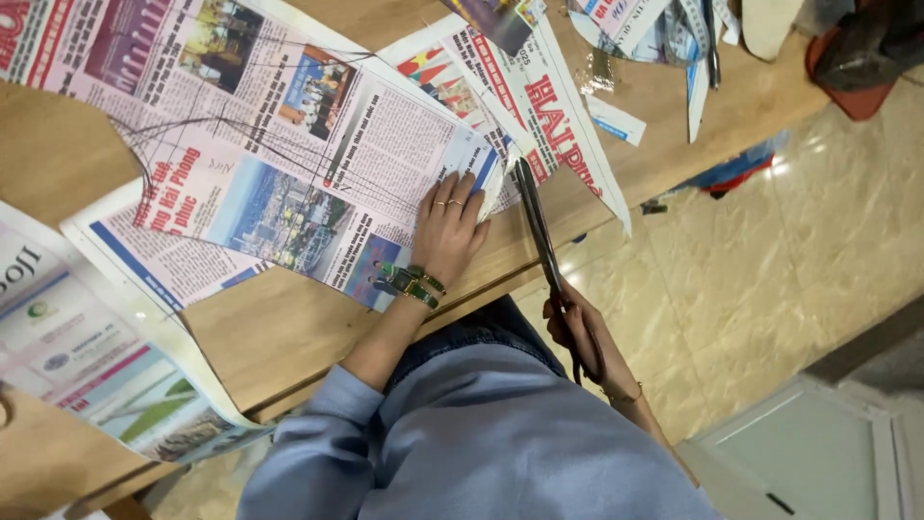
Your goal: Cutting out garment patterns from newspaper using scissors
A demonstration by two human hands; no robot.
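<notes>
My left hand (449,229) lies flat on a sheet of newspaper (289,144) marked with curved pen lines, pressing it down near its edge on the wooden table (279,323). It wears rings and a green wristband. My right hand (577,332) grips the handles of long dark scissors (537,226). The blades point away from me and run along the paper's edge, beside my left fingers. I cannot tell whether the blades are biting into the paper.
More newspaper sheets (87,356) lie at the left, and cut strips (577,144) trail off the table's edge. Paper scraps and a measuring tape (693,39) sit at the far end beside a dark bag (866,48). Glossy tiled floor (751,270) lies to the right.
</notes>
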